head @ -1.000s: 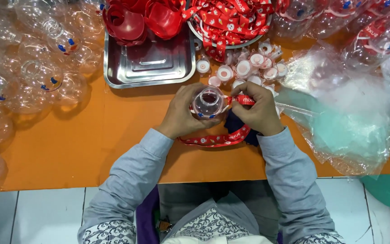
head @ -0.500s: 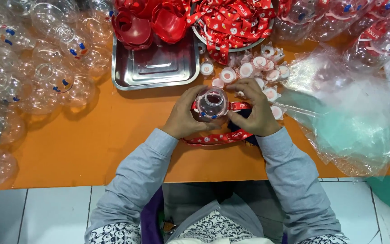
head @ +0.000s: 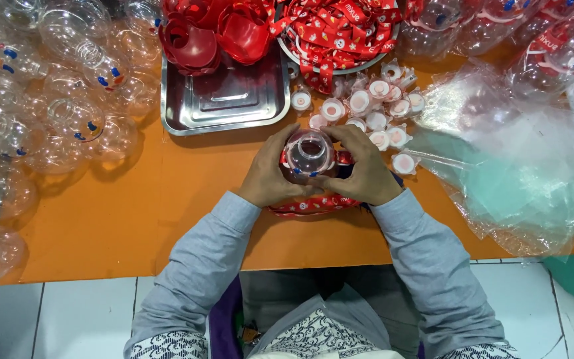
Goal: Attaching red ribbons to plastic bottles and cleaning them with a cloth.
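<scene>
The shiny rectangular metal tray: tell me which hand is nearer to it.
Left. The left hand sits just below the shiny rectangular metal tray; the right hand is farther right.

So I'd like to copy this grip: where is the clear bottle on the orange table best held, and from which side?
By its round body below the neck, from both sides. The clear bottle stands mouth-up, so the left hand and right hand cup its flanks and leave the opening free. The red strap lies under it.
</scene>
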